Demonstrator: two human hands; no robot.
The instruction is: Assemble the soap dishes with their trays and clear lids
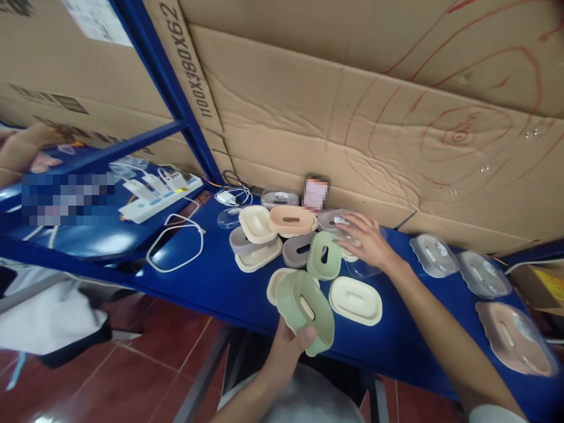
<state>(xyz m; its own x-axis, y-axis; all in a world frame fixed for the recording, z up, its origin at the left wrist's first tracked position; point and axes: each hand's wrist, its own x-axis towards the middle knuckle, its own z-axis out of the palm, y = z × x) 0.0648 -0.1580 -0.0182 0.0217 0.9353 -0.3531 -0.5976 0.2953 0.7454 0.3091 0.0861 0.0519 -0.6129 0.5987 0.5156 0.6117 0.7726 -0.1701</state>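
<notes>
We hold a green oval lid [305, 311] in our left hand [286, 346], at the near edge of the blue table [211, 282]. The fingers curl around its lower rim, thumb on the upper face beside the slot; the palm and most fingers are hidden behind the lid, and its far end covers part of a cream piece [275, 282] lying underneath.

Our right hand [368, 241] reaches out flat, fingers spread and loosely open, resting on a clear plastic lid [352, 235] at the back of the pile. Whether the fingertips actually grip it or only touch it we cannot tell; the clear plastic is hard to separate from what lies below.

Between the hands sit a second green lid [324, 255] propped on edge, a cream dish [356, 301], a grey piece [299, 249], a peach lid [291, 220] and stacked cream trays [258, 235]. To the right, three clear covers [482, 273] lie well apart from the pile; the nearest one is partly cut off by our forearm.

A white power strip [161, 197] with cables lies far left. Someone else's hand [22, 150] shows blurred at the left edge. Cardboard [352, 100] walls the back.
</notes>
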